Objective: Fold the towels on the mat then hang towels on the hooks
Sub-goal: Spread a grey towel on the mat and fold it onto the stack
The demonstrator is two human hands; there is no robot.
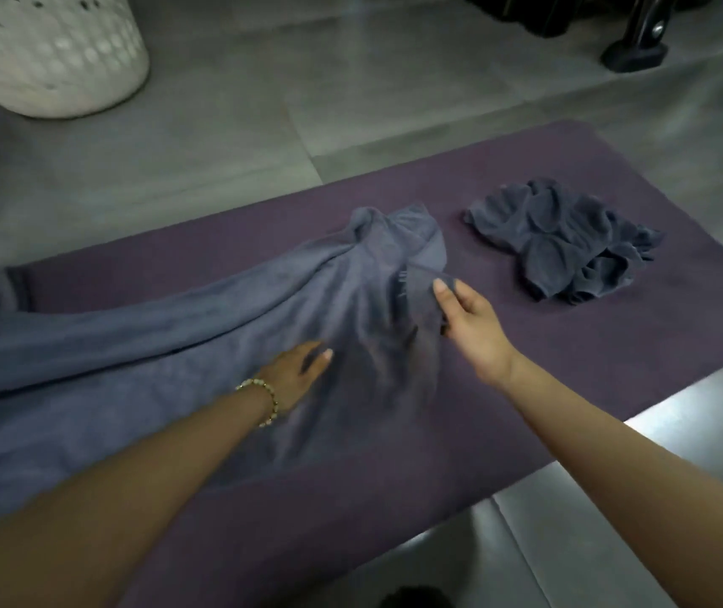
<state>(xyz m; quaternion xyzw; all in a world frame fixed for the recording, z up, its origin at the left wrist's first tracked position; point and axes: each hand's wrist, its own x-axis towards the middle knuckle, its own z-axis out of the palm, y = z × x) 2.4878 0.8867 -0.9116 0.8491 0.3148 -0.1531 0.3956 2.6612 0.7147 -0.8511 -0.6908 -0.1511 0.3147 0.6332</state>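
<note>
A large grey-blue towel (140, 353) lies spread and rumpled over the left half of the purple mat (570, 370). My right hand (467, 318) pinches a fold of that towel's edge between thumb and fingers, lifting it slightly. My left hand (296, 373), with a beaded bracelet at the wrist, lies on the towel with its fingers stretched toward the right. A second, darker towel (566, 245) sits crumpled in a heap on the mat's far right part, apart from both hands. No hooks are in view.
A white perforated laundry basket (48, 50) stands on the grey tiled floor at the far left. A black stand foot (634, 54) rests at the far right. Shiny floor tiles (614, 498) border the mat's near right edge.
</note>
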